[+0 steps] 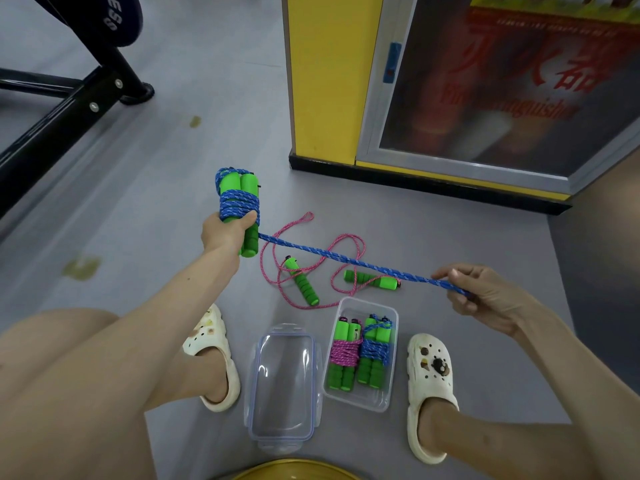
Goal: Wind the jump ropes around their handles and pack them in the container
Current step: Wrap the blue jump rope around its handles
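My L grip (225,233) clasps green handles (247,183) beyond the container (362,398); R grip (485,299) pinches the blue rope (346,259) taut.

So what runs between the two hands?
A taut stretch of blue rope, from the green handles in the left hand to the right hand; head view.
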`<state>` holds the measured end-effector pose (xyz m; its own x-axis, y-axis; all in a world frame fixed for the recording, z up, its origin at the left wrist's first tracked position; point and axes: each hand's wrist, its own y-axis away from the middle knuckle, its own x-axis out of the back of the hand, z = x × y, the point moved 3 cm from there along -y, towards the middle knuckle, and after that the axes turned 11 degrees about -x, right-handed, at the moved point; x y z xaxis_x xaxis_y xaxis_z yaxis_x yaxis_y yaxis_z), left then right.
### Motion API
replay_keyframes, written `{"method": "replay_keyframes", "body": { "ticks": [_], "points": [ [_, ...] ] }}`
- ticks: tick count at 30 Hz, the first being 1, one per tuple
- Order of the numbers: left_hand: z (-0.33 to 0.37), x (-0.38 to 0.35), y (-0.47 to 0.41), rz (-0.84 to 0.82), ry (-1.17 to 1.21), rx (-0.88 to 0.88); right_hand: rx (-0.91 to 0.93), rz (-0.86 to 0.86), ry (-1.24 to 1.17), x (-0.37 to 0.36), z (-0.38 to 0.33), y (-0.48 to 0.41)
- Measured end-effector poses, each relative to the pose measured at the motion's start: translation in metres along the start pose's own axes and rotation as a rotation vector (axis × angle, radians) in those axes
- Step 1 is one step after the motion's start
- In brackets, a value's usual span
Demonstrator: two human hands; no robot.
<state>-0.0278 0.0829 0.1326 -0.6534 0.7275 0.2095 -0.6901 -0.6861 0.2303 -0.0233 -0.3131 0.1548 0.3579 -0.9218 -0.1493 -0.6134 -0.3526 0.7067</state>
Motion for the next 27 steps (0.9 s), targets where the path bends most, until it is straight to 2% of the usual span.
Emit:
{"method": "replay_keyframes", "body": {
  "ticks": [7,13,16,20,23,25,27],
  "points": [
    [-0.001,-0.003,-0.001,-0.006,-0.028,-0.003,-0.037,-0.131,-0.006,-0.004,-0.006,0.012],
    [0.0,-0.002,0.002,0.006,-0.062,-0.025,0.004,-0.189,-0.23,-0.007,-0.007,0.01],
    [0.002,-0.003,0.002,0.011,-0.075,-0.042,0.048,-0.179,-0.269,-0.004,-0.009,0.009],
    [0.002,-0.003,0.004,0.011,-0.092,-0.041,0.062,-0.091,-0.215,0.001,-0.008,0.003],
    [0.002,-0.002,0.004,0.019,-0.096,-0.031,0.059,0.006,-0.295,0.002,-0.007,-0.002],
    [0.002,-0.002,0.004,0.01,-0.078,-0.012,0.065,0.1,-0.378,0.006,-0.008,-0.006],
    [0.001,-0.003,0.005,0.003,-0.069,0.001,0.034,0.251,-0.253,0.01,-0.006,-0.01]
  ]
}}
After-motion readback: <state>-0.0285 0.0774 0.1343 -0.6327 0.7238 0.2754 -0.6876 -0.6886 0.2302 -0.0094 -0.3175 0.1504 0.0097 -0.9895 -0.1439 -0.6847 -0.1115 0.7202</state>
